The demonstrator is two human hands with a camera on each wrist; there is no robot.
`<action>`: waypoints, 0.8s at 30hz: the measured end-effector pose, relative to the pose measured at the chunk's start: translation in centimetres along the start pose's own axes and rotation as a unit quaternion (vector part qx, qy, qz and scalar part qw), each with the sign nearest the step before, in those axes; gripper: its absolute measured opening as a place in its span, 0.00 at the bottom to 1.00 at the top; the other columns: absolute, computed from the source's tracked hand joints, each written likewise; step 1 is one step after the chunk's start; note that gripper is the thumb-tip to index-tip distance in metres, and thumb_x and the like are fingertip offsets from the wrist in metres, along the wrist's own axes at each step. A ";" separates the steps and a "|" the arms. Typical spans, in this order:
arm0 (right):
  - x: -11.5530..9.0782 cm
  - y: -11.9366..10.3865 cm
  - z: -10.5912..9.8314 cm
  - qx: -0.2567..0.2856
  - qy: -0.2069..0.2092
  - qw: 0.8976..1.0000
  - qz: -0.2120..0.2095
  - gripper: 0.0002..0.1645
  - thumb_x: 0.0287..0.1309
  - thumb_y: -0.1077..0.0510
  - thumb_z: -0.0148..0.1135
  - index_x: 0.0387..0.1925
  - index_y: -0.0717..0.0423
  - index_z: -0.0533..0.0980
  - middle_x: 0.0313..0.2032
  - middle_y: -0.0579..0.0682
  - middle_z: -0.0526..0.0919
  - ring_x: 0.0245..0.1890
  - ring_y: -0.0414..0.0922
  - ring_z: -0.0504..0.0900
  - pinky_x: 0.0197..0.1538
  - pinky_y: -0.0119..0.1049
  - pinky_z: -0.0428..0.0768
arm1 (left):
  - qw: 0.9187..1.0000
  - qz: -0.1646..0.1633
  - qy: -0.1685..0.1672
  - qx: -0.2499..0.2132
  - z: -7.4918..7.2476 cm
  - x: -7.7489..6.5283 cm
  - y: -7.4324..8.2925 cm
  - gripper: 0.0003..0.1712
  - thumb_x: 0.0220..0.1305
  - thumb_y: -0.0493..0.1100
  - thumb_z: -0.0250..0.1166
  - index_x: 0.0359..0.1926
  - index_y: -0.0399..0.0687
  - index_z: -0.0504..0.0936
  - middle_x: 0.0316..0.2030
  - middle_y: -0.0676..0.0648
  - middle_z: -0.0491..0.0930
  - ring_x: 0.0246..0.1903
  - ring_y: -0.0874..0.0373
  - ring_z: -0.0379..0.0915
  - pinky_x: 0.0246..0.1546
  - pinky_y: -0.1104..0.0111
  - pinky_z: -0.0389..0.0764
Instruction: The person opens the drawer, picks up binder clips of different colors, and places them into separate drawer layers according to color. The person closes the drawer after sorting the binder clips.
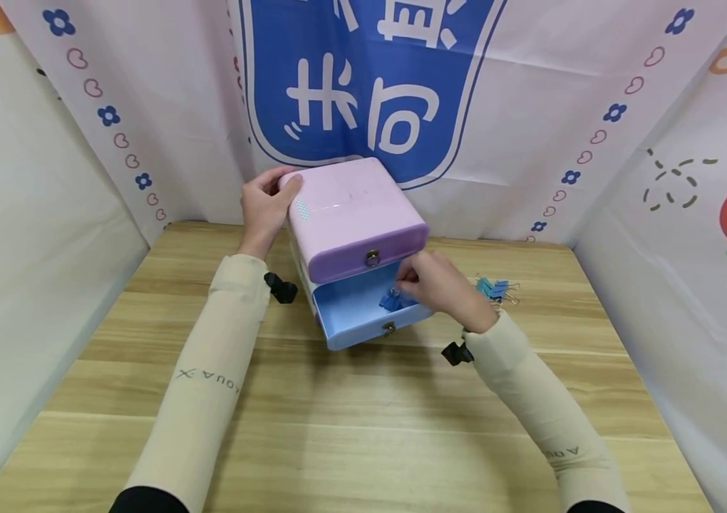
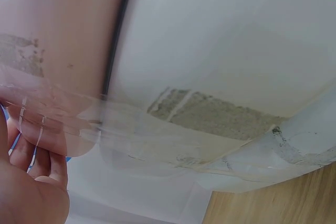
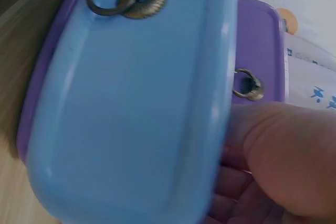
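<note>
The drawer box (image 1: 363, 203) stands on the wooden table (image 1: 351, 442), near the printed cloth (image 1: 517, 114) behind it. Its upper purple drawer (image 1: 338, 268) is closed, while the blue drawer (image 1: 353, 340) below is pulled out. Each of these 2 drawers has 1 metal ring on its front.

The left hand (image 1: 264, 214) holds the back left corner of the box: the thumb lies on the pink top, and the other fingers bend around the edge. In the left wrist view, these fingers are against the box, beside clear tape.

The right hand (image 1: 440, 286) is at the right side of the blue drawer, with its fingers bent inward over the opening. Blue binder clips (image 1: 392, 300) lie in this drawer, just beside the fingertips; I cannot tell if the fingers pinch 1 of them. On the table, to the right of the box, are more clips (image 1: 495, 289), blue and teal, partly behind the right wrist.
</note>
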State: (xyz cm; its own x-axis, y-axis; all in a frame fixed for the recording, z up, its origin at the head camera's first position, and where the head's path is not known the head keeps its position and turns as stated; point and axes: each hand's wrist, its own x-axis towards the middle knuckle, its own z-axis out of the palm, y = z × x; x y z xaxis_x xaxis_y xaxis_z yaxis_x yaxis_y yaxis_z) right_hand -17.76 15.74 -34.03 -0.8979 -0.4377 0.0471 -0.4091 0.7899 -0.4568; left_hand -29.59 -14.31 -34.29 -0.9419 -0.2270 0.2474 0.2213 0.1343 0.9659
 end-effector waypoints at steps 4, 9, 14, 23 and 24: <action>-0.9 0.2 -1.2 -0.002 0.019 1.000 0.005 0.06 0.67 0.61 0.71 0.40 0.60 0.88 0.37 0.53 0.91 0.38 0.47 0.89 0.46 0.42 0.88 | 1.000 -0.002 -0.002 -0.010 0.1 0.0 0.1 0.25 0.67 0.55 0.74 0.59 0.49 0.87 0.59 0.47 0.85 0.54 0.59 0.77 0.59 0.69 0.78; -2.2 0.7 -2.8 -0.001 0.055 0.998 0.019 0.08 0.67 0.60 0.70 0.41 0.62 0.87 0.38 0.55 0.91 0.38 0.49 0.90 0.45 0.43 0.89 | 1.000 -0.002 -0.003 -0.014 0.1 0.0 0.3 0.24 0.67 0.55 0.73 0.59 0.49 0.87 0.58 0.46 0.84 0.54 0.59 0.77 0.58 0.69 0.78; -3.6 1.6 -3.8 0.003 0.081 0.996 0.036 0.08 0.68 0.60 0.69 0.41 0.63 0.87 0.37 0.55 0.91 0.37 0.49 0.89 0.44 0.44 0.89 | 1.000 -0.005 -0.005 -0.012 0.1 0.0 0.3 0.25 0.68 0.55 0.73 0.60 0.49 0.87 0.60 0.46 0.84 0.55 0.58 0.77 0.60 0.68 0.78; -6.1 4.0 -4.1 -0.006 0.073 0.995 0.069 0.10 0.68 0.61 0.68 0.42 0.67 0.86 0.37 0.58 0.90 0.37 0.50 0.89 0.45 0.47 0.88 | 1.000 0.001 -0.001 -0.012 0.1 0.0 0.1 0.23 0.68 0.54 0.73 0.58 0.49 0.88 0.58 0.46 0.85 0.53 0.59 0.77 0.58 0.70 0.78; -6.4 4.3 -4.1 -0.007 0.071 0.995 0.072 0.10 0.68 0.61 0.68 0.42 0.67 0.86 0.37 0.58 0.90 0.37 0.50 0.88 0.44 0.47 0.88 | 1.000 0.001 -0.001 -0.012 0.1 0.0 0.1 0.23 0.68 0.54 0.73 0.58 0.49 0.88 0.57 0.47 0.85 0.53 0.59 0.77 0.58 0.70 0.78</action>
State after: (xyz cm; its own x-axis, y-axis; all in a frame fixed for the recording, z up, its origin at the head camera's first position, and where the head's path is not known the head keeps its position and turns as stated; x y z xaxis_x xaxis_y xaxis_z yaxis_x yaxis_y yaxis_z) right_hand -14.42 23.70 -32.66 -0.9606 -0.2561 0.1076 -0.2767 0.8461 -0.4556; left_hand -29.59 -14.17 -34.25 -0.9420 -0.2250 0.2491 0.2290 0.1116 0.9670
